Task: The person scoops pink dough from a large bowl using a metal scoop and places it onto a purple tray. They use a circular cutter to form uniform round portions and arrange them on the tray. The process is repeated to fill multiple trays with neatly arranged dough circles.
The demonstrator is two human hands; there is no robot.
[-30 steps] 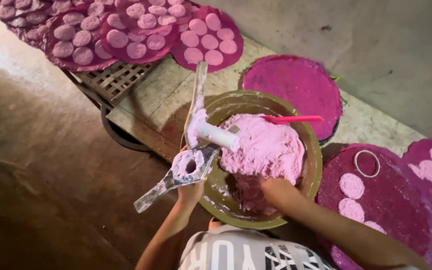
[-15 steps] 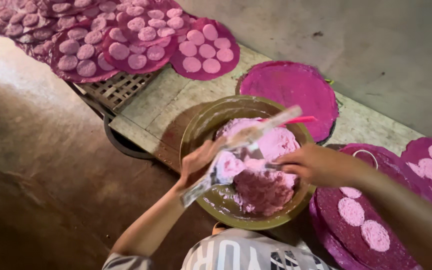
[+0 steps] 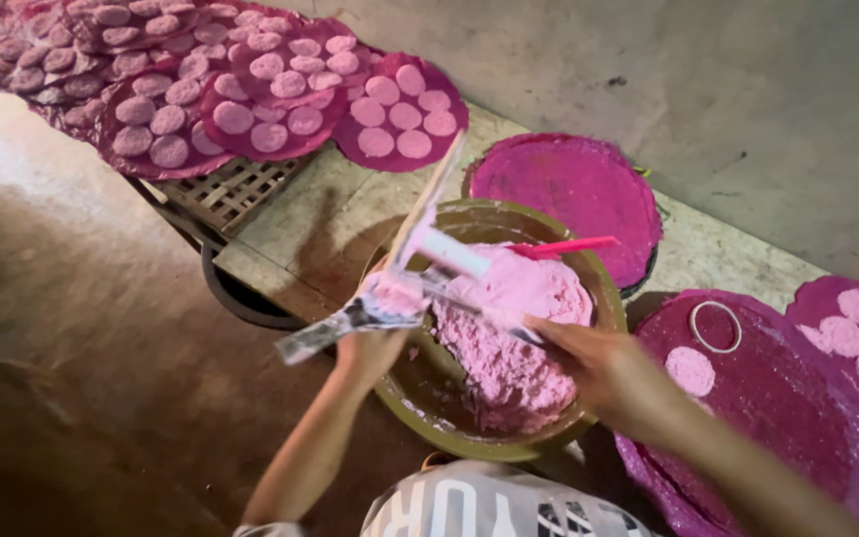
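Dough point(image 3: 509, 328), pink and crumbly, fills the olive-brown bowl point(image 3: 603, 298) at the frame's centre. At the bowl's 9 o'clock rim the left hand point(image 3: 370, 348) is closed around a flat metal press tool point(image 3: 350, 318), smeared pink, whose long blade rises toward 12 o'clock. The right hand point(image 3: 589, 358), at the bowl's 3 o'clock, has its fingers pinched on a thin metal strip that reaches across the dough to the tool. A pink spatula point(image 3: 564, 246) rests in the bowl at 1 o'clock. Beyond, at 12 o'clock, lies a bare magenta round tray point(image 3: 579, 189). At 3 o'clock another magenta tray point(image 3: 777, 398) carries a metal ring point(image 3: 715, 326) and a pink disc point(image 3: 690, 370). Stacked trays of pink discs point(image 3: 251, 99) spread toward 10 o'clock.
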